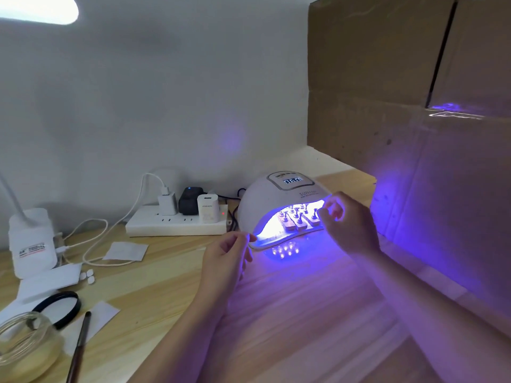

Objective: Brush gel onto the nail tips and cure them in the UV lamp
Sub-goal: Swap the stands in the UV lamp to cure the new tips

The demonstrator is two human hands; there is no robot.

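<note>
UV lamp (pixel 279 200) lit violet on the wooden table (pixel 304 313), nail tips inside, both hands at its mouth.

The nail tips (pixel 297 211) stand on small wooden holders (pixel 298 225) under the white dome, whose display glows on top. The left hand (pixel 226 255) hovers at the lamp's left lip, fingers loosely curled and holding nothing; the right hand (pixel 345 225) is at the right edge of the opening, fingers curled, and whether they pinch anything cannot be told. At the near left, a glass jar (pixel 25 341) holds yellowish liquid, its black lid (pixel 59 306) beside it, and a brush (pixel 78 349) lies on white paper. A white bottle (pixel 30 241) stands further back. A power strip (pixel 177 222) with chargers sits against the pale wall; a cardboard box (pixel 414 92) rises at the right.
</note>
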